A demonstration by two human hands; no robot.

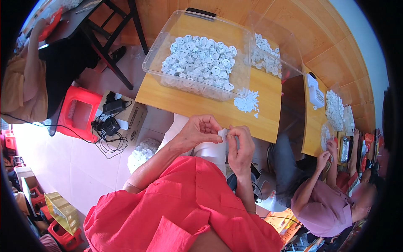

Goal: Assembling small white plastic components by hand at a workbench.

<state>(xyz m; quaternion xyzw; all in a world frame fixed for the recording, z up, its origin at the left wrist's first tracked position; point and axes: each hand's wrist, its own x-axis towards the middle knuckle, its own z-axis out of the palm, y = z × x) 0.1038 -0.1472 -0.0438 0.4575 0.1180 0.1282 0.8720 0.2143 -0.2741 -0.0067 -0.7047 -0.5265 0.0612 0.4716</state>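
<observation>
Just off the near edge of the wooden table (157,93), over my lap, both hands meet at a small white piece (222,133). Thumb and fingers of my left hand (197,132) pinch it from one side. My right hand (241,147) grips it from the other side, fingers curled. Its exact kind is too small to make out. Beyond my hands stands a large clear plastic bin (153,67), heaped with round white plastic parts (199,59). Right of the bin's near corner lies a loose pile of small white pieces (247,102).
A second clear bin (289,54) of white parts stands at the back right. Left are a red stool (77,107) and a cardboard box (133,124) with black adapters and cables. A bag of white parts (140,158) is on the floor. Co-workers sit at left and right.
</observation>
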